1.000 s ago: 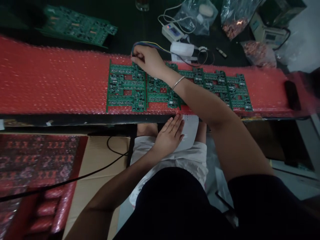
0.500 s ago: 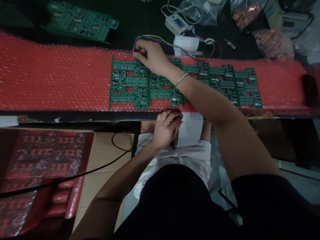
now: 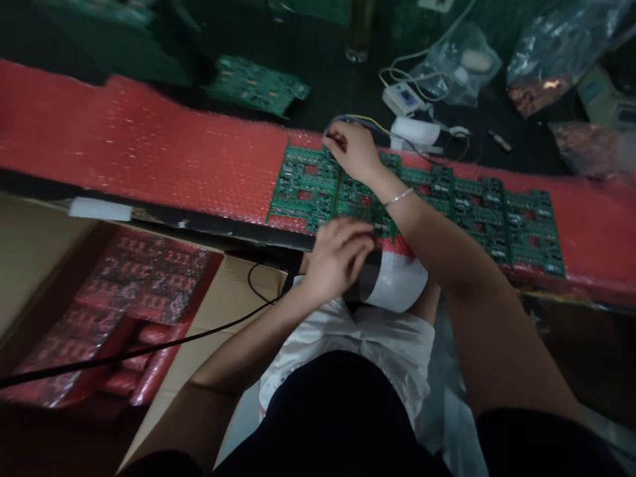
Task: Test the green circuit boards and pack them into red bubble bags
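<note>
My right hand (image 3: pixel 355 151) is closed in a pinch on the end of a bundle of coloured wires (image 3: pixel 366 119), at the back edge of the green circuit boards. Its fingertips hide the wire ends. Below it, my left hand (image 3: pixel 340 255) has its fingers curled and thumb drawn in, over the front edge of the boards; what they hold, if anything, is blurred. Several circuit boards (image 3: pixel 531 228) lie side by side on red bubble wrap (image 3: pixel 209 156). A white sheet (image 3: pixel 397 281) hangs over the table edge beside my left hand.
A stack of green boards (image 3: pixel 258 86) stands behind the wrap. At the back are a small white meter (image 3: pixel 403 99), a white roll (image 3: pixel 415 132) and bags of copper-coloured parts (image 3: pixel 539 89). An open carton (image 3: pixel 243 271) with red-wrapped boards is at lower left, crossed by a black cable (image 3: pixel 199 336).
The view has turned, shifting the table toward the right and tilting it. My left hand has moved from beside the white sheet up to the boards' front edge. My right hand keeps its pinch.
</note>
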`<action>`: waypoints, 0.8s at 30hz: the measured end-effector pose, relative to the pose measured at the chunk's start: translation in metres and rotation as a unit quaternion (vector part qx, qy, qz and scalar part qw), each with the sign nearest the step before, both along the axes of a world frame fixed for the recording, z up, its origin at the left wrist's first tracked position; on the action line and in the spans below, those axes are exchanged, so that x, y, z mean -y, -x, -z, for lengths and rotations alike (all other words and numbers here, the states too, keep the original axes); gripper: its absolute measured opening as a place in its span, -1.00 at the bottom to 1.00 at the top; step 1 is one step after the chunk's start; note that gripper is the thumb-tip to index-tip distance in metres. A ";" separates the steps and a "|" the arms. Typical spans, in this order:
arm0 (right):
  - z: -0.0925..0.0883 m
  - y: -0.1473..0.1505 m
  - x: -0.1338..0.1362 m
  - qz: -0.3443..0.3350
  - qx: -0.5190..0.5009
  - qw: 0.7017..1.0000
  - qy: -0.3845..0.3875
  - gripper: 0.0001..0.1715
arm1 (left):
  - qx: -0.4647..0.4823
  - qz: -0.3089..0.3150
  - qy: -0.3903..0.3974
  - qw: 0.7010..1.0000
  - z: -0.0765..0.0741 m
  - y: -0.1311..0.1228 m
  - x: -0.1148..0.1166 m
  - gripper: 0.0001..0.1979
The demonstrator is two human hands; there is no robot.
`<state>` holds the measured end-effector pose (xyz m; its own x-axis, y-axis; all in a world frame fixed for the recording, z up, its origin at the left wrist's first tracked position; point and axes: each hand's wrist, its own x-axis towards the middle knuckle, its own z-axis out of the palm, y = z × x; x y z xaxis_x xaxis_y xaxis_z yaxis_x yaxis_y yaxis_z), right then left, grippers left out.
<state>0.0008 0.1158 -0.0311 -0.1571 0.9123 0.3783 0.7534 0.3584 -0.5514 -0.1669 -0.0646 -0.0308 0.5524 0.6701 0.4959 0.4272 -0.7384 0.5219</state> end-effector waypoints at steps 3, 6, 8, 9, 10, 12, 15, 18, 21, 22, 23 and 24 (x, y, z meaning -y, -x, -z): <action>0.007 -0.004 0.000 0.006 -0.043 0.997 -0.056 -0.76 | -0.017 -0.130 0.038 0.991 -0.027 0.021 -0.068 -0.78; 0.010 -0.004 0.001 0.018 -0.075 0.994 -0.073 -0.73 | -0.067 -0.129 0.071 0.987 -0.033 0.033 -0.136 -0.80; 0.010 -0.002 0.003 0.027 -0.090 0.993 -0.073 -0.75 | -0.101 -0.078 0.088 0.988 -0.029 0.033 -0.165 -0.80; 0.009 -0.001 0.004 0.031 -0.097 0.992 -0.074 -0.76 | -0.114 -0.058 0.089 0.988 -0.027 0.031 -0.173 -0.79; 0.009 0.000 0.005 0.034 -0.103 0.991 -0.073 -0.78 | -0.123 -0.046 0.085 0.988 -0.025 0.029 -0.177 -0.78; 0.008 0.001 0.006 0.035 -0.110 0.991 -0.071 -0.79 | -0.140 -0.042 0.071 0.987 -0.022 0.025 -0.179 -0.77; 0.008 0.002 0.005 0.034 -0.112 0.991 -0.068 -0.79 | -0.162 -0.055 0.056 0.984 -0.021 0.023 -0.176 -0.77; 0.008 0.001 0.004 0.032 -0.108 0.991 -0.066 -0.78 | -0.171 -0.078 0.046 0.981 -0.020 0.022 -0.177 -0.77; 0.009 0.000 0.004 0.031 -0.101 0.992 -0.065 -0.75 | -0.179 -0.091 0.042 0.979 -0.021 0.019 -0.180 -0.77; 0.009 -0.001 0.004 0.031 -0.099 0.992 -0.065 -0.74 | -0.186 -0.095 0.043 0.977 -0.023 0.018 -0.179 -0.78; 0.009 -0.001 0.004 0.031 -0.097 0.993 -0.065 -0.74 | -0.194 -0.102 0.045 0.975 -0.025 0.017 -0.178 -0.78; 0.009 -0.001 0.004 0.032 -0.097 0.993 -0.068 -0.74 | -0.199 -0.109 0.046 0.973 -0.027 0.016 -0.175 -0.76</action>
